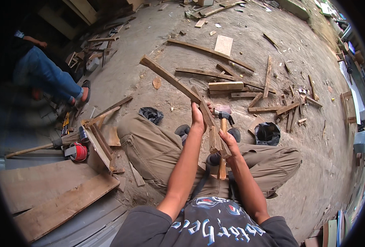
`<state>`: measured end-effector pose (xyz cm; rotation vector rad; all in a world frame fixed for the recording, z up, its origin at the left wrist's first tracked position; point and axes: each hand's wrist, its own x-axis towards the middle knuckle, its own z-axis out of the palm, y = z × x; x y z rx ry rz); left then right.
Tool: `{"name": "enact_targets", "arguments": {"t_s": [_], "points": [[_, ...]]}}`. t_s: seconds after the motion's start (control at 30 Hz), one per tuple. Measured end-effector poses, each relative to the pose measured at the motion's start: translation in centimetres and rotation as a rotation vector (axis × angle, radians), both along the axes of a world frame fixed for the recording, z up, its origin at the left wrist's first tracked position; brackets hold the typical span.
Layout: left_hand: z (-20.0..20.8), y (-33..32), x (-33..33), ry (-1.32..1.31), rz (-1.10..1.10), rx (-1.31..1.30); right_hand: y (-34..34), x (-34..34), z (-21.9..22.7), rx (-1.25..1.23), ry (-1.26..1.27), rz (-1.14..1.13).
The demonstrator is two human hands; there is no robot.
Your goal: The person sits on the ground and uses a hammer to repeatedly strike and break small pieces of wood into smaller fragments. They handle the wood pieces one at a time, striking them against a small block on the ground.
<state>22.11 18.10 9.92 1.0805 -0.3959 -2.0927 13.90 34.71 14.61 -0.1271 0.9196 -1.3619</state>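
The left hand (197,116) curls round slats (170,79) we judge light, stiff and best gripped where they meet, the right hand (230,143) clasping a hammer (223,124).

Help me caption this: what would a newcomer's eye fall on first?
The hammer in the right hand and long wooden strip in the left hand, both central, draw the eye. Beyond them, wooden scraps litter the ground. At left, a bright red roll stands out.
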Motion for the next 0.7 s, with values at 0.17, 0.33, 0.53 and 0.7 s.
{"name": "enact_targets", "arguments": {"t_s": [0.17, 0.33, 0.53, 0.7], "points": [[-1.2, 0.1, 0.3, -0.388, -0.088, -0.042, 0.8, -1.9, -3.8, -0.105, -0.252, 0.001], [-0.7, -0.7, 1.2, -0.385, -0.012, -0.1, 1.3, -3.8, -4.9, -0.112, -0.455, -0.152], [3.9, -2.1, 3.2, -0.308, -0.033, -0.206, 1.2, -6.7, -4.3, -0.18, -0.735, -0.253], [13.9, -3.4, 6.1, -0.109, -0.044, -0.384, 1.5, -6.3, -2.0, -0.111, -0.504, -0.19]]}}
